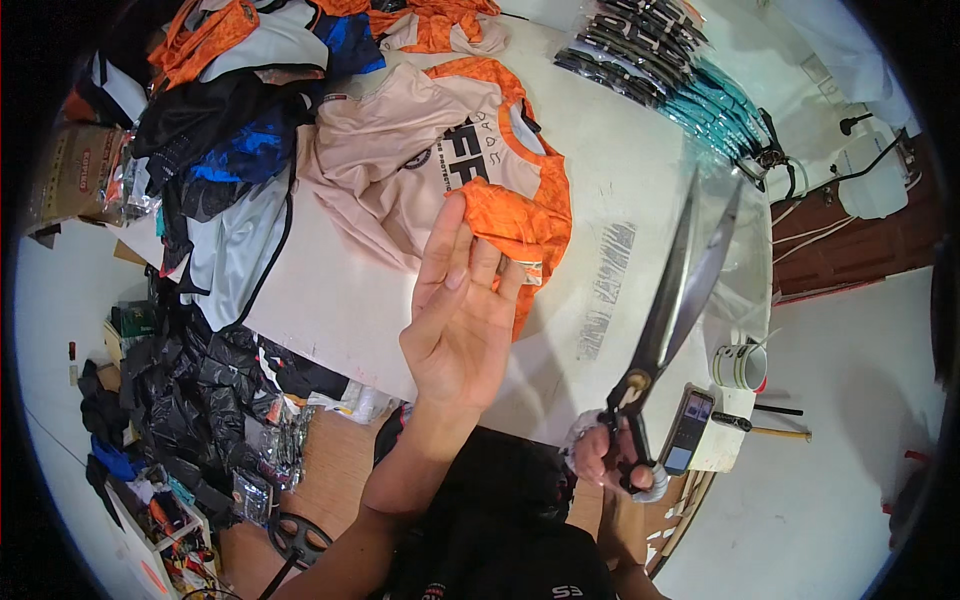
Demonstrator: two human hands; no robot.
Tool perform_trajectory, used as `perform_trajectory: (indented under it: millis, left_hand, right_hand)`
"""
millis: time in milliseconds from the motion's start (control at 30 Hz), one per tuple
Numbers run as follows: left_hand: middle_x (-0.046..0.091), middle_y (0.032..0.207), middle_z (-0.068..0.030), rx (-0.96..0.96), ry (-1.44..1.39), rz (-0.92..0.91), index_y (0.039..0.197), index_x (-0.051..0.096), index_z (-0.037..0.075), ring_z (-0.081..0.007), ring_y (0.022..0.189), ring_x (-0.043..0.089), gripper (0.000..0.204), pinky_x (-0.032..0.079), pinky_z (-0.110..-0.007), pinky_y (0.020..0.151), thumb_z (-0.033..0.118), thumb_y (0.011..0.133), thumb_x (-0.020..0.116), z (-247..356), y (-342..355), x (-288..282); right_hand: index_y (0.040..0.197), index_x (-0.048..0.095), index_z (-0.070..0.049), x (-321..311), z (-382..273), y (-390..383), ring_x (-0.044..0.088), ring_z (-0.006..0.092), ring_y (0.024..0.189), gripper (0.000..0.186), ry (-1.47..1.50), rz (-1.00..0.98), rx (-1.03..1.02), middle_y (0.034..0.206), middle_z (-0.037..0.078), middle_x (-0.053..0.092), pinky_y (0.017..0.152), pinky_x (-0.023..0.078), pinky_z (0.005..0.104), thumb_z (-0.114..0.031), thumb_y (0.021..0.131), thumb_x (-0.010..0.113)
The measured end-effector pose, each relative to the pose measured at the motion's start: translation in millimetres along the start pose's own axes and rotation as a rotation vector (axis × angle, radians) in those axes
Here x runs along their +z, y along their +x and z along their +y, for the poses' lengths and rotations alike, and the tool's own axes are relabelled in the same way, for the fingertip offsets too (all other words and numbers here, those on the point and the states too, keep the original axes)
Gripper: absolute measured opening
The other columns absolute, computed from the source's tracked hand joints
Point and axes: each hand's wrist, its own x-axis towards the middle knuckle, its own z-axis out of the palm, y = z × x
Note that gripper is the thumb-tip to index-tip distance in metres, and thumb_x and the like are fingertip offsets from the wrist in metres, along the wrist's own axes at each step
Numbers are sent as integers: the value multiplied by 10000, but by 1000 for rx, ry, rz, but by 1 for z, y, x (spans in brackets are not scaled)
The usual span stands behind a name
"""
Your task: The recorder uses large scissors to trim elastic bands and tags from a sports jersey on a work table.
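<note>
White, smooth-topped table (pixel 620 165), bearing the pale-pink, orange-trimmed fabric jersey (pixel 375 150), presumably spread for access. Long, black-handled steel scissors (pixel 640 383), raised, apparently for clearance; right hand (pixel 598 455), fingers clamped round handles. Left hand (pixel 465 340), fingers loosely gathered at crumpled orange fabric (pixel 510 215); pinch cannot be told.

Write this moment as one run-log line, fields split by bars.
Left hand: holding orange cloth over pink shirt | Right hand: gripping open scissors | Phone: on table

You have two hands (pixel 462 335) (pixel 605 455) and one pair of scissors (pixel 660 335). Around you are one phone (pixel 688 432), one table (pixel 600 150) and one wheel (pixel 297 541).
</note>
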Motion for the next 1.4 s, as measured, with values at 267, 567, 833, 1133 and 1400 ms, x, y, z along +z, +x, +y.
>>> perform_trajectory:
  millis: [267, 567, 833, 1133, 1400]
  left_hand:
    - [494, 1250, -77, -39, 208, 92, 1280, 405, 40, -171, 1103, 504, 408, 417, -363, 942, 157, 901, 502, -6, -2, 0]
    - [617, 1045, -57, -67, -58, -7, 1091, 511, 104, -146, 904, 618, 194, 535, -305, 741, 49, 910, 466, -3, 9, -7]
    - [605, 1082, -73, -49, -12, 6, 1095, 502, 105, -167, 977, 607, 194, 538, -345, 818, 51, 914, 456, -6, 8, 2]
    - [610, 1072, -76, -68, -22, 73, 1078, 514, 102, -163, 972, 609, 176, 537, -348, 824, 61, 918, 454, -5, 7, 7]
    - [617, 956, -46, -80, 3, 246, 971, 486, 116, -160, 874, 611, 144, 522, -317, 755, 19, 875, 532, -5, 8, 24]
  right_hand:
    - [801, 505, 27, 8, -2, 8, 490, 121, 460, 468, -185, 34, 77, 632, 90, 535, 407, 368, 215, -282, 613, 801]
    - [870, 534, -7, 5, 19, -8, 468, 143, 462, 428, -290, -128, 257, 683, 89, 496, 393, 368, 224, -273, 643, 781]
    - [1190, 356, -123, 1, 23, -11, 450, 145, 538, 600, -87, -278, 161, 882, 121, 470, 446, 369, 217, -172, 718, 723]
    - [690, 510, -31, 29, 14, 2, 458, 91, 418, 512, -226, 105, 282, 522, 28, 500, 392, 341, 197, -434, 574, 804]
    - [691, 518, -14, 21, 13, 3, 457, 88, 414, 491, -146, 68, 354, 510, 28, 489, 380, 336, 194, -375, 575, 830]
